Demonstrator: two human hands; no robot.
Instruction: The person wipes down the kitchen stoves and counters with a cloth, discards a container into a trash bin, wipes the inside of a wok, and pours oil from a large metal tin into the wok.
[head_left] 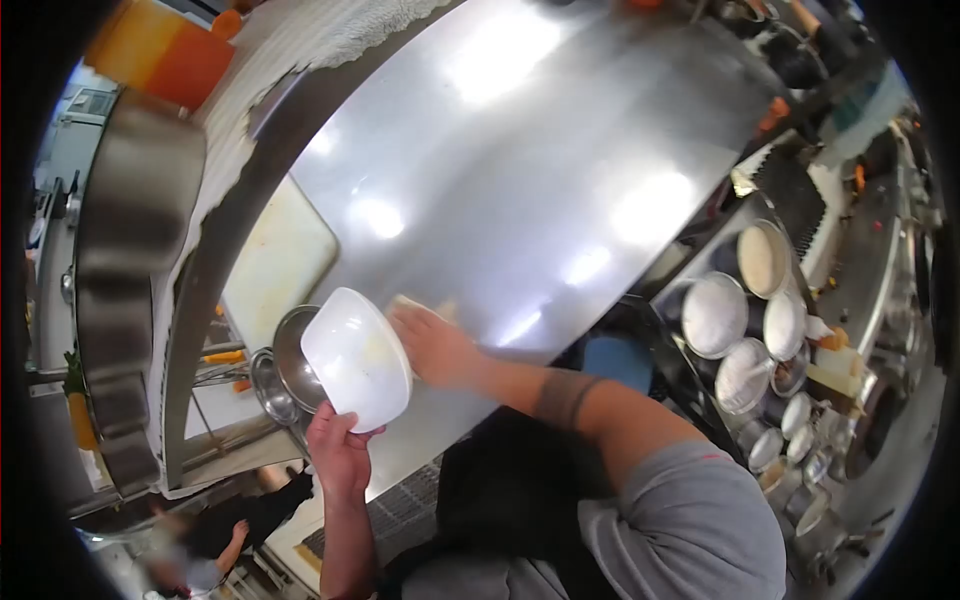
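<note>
My left hand (340, 450) grips the near edge of a white plastic bowl (358, 360), thumb on its wall. The bowl is tilted so that its smooth interior faces up, with faint yellowish smears in it. Just right of the bowl, my right hand (430, 345) is over the steel worktop (520, 220). A pale cloth (447, 308) shows partly from under its fingers; the rest of it is hidden. Behind the white bowl, a steel mixing bowl (292, 355) is partly covered.
A white cutting board (280, 250) lies at the worktop's left side. Beside the steel bowl is another metal bowl (272, 385). Several round pans (715, 315) crowd the right side. Another person (225, 540) is at lower left. An orange container (165, 50) stands at upper left.
</note>
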